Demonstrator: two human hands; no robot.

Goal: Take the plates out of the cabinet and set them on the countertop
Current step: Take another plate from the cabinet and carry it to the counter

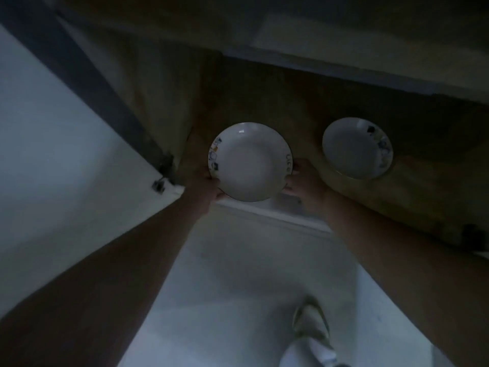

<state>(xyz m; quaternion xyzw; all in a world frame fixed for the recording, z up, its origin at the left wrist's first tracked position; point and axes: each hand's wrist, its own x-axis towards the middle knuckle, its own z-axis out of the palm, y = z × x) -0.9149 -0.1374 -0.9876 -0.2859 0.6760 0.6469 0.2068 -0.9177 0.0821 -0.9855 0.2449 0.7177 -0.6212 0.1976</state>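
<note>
A white plate [250,161] with small blue and yellow marks on its rim is held over the front part of the dark wooden cabinet floor [304,107]. My left hand [207,188] grips its lower left edge. My right hand [301,181] grips its right edge. A second white plate [354,148] with blue marks lies on the cabinet floor to the right, apart from both hands.
The open white cabinet door [53,168] stands at the left, with a hinge [158,185] at its inner edge. A pale floor [238,287] lies below, and my shoe [311,324] is on it. The cabinet's front edge [277,215] runs under the held plate.
</note>
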